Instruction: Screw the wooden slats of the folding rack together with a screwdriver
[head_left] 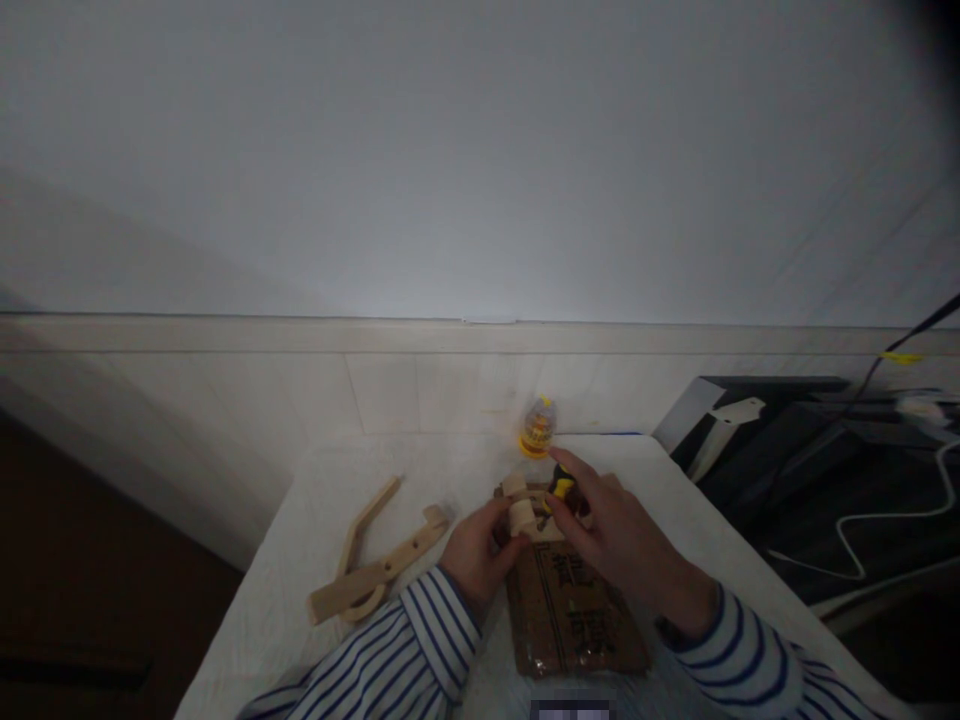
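Note:
My left hand (480, 555) is closed on a small pale wooden piece (523, 517), pinched between thumb and fingers. In my right hand (611, 520) is a short yellow-and-black screwdriver (560, 484), its handle gripped by the fingertips. The screwdriver points down toward the wood just right of the left fingers; whether its tip touches a screw is too small to tell. Beneath both hands lies a brown cardboard package (574, 610) with dark printed characters and shiny tape. More pale wood shows on its far end, partly hidden by the hands.
Left of my hands lie an assembled wooden piece with holes (386, 572) and an angled wooden strip (367, 515). A clear container with a yellow base (538, 428) stands at the table's back, near the wall. Dark equipment and a white cable (847, 520) are on the right.

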